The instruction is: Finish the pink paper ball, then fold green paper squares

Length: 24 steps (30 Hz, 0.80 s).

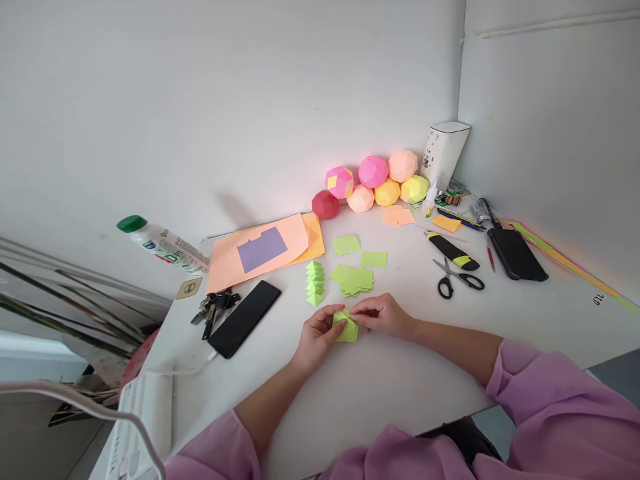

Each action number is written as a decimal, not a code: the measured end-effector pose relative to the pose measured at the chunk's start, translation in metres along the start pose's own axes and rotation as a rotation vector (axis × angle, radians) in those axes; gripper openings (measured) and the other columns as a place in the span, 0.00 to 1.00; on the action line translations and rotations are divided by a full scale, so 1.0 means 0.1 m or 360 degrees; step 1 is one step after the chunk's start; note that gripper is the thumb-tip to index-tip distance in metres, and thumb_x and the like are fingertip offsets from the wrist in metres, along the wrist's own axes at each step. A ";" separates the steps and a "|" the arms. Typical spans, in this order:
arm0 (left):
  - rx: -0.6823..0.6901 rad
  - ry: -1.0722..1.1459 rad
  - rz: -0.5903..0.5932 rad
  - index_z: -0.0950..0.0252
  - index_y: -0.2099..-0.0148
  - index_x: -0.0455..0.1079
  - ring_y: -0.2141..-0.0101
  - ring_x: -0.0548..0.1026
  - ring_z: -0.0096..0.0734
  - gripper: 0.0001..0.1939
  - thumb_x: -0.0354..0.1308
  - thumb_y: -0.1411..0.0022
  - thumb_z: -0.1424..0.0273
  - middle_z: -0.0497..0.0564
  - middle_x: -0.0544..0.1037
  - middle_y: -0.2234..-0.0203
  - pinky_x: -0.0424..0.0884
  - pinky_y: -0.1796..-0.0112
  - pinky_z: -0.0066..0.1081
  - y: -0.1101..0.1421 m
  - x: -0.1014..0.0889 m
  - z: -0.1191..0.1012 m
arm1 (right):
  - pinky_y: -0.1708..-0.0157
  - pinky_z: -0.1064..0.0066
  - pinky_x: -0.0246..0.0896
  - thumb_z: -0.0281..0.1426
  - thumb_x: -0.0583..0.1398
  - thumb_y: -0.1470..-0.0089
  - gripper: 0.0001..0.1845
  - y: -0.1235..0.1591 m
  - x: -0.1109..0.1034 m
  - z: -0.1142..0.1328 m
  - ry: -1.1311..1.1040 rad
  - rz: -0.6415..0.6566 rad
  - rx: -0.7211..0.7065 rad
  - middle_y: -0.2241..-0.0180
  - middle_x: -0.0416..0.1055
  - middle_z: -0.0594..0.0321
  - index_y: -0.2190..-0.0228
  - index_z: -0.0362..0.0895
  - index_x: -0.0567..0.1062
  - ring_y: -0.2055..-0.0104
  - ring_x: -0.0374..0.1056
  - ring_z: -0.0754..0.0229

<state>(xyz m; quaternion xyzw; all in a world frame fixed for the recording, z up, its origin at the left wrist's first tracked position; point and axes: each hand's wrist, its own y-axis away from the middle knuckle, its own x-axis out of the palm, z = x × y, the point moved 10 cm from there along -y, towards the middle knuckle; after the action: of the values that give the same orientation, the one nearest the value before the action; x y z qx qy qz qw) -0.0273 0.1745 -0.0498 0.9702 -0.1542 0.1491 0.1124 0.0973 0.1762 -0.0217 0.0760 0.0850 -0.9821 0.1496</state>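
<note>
Both hands meet over the front middle of the white table around a light green paper piece (348, 331), which shows creases and a folded upper part. My left hand (319, 335) grips its left side, thumb on top. On its upper right, the fingers of my right hand (383, 315) pinch the paper. Just beyond the hands lies a loose pile of green paper slips (356, 279), with smaller green slips (347, 245) farther back. A row of folded green paper units (315, 283) stands left of the pile.
Faceted paper balls (373, 172) sit stacked against the wall. Scissors (457, 275), a box cutter (453, 251) and a black case (518, 254) lie right. A black phone (245, 319), keys (216, 307), peach paper sheets (260, 250) and a leaning white bottle (163, 243) are left.
</note>
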 end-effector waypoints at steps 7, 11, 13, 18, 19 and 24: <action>0.0021 0.0006 -0.0045 0.64 0.60 0.74 0.72 0.73 0.26 0.19 0.71 0.56 0.67 0.45 0.74 0.77 0.70 0.69 0.26 -0.01 -0.02 -0.03 | 0.80 0.71 0.68 0.37 0.61 0.47 0.12 0.01 0.00 0.09 0.0084 -0.0021 -0.0153 0.76 0.75 0.60 0.67 0.42 0.79 0.80 0.67 0.65; 0.0022 -0.0047 -0.0063 0.65 0.60 0.74 0.72 0.73 0.26 0.20 0.71 0.56 0.66 0.45 0.74 0.77 0.70 0.69 0.26 -0.01 -0.03 -0.03 | 0.81 0.73 0.68 0.37 0.61 0.47 0.12 0.01 -0.01 0.14 0.0103 -0.0027 -0.0222 0.75 0.76 0.59 0.67 0.41 0.79 0.80 0.67 0.65; 0.0039 -0.0062 -0.0061 0.65 0.60 0.74 0.72 0.73 0.26 0.20 0.71 0.56 0.66 0.45 0.74 0.77 0.70 0.69 0.27 -0.01 -0.04 -0.03 | 0.82 0.73 0.68 0.37 0.61 0.48 0.12 0.01 -0.01 0.15 0.0113 -0.0034 -0.0232 0.74 0.76 0.59 0.68 0.41 0.80 0.80 0.67 0.65; 0.0039 -0.0056 -0.0046 0.65 0.60 0.74 0.71 0.74 0.28 0.20 0.70 0.56 0.66 0.46 0.76 0.76 0.70 0.69 0.28 -0.02 -0.04 -0.01 | 0.82 0.73 0.68 0.35 0.61 0.48 0.11 0.01 -0.01 0.13 0.0111 -0.0030 -0.0210 0.75 0.76 0.59 0.68 0.40 0.80 0.80 0.67 0.65; 0.0036 -0.0056 -0.0044 0.65 0.60 0.74 0.71 0.74 0.28 0.20 0.70 0.56 0.66 0.46 0.76 0.75 0.70 0.69 0.28 -0.02 -0.04 -0.01 | 0.82 0.73 0.68 0.35 0.61 0.48 0.11 0.01 0.00 0.13 0.0111 -0.0028 -0.0202 0.76 0.75 0.59 0.68 0.40 0.80 0.80 0.67 0.65; 0.0042 -0.0036 -0.0054 0.65 0.60 0.73 0.72 0.73 0.26 0.20 0.71 0.56 0.65 0.47 0.76 0.75 0.70 0.69 0.27 -0.02 -0.03 -0.02 | 0.82 0.75 0.65 0.34 0.60 0.47 0.11 0.01 0.00 0.12 0.0099 -0.0016 -0.0178 0.77 0.73 0.60 0.67 0.39 0.79 0.81 0.65 0.66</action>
<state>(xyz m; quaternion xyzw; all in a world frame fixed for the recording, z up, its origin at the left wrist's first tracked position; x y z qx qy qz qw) -0.0299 0.1775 -0.0492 0.9757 -0.1370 0.1381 0.1003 0.0962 0.1731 -0.0106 0.0974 0.1446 -0.9738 0.1459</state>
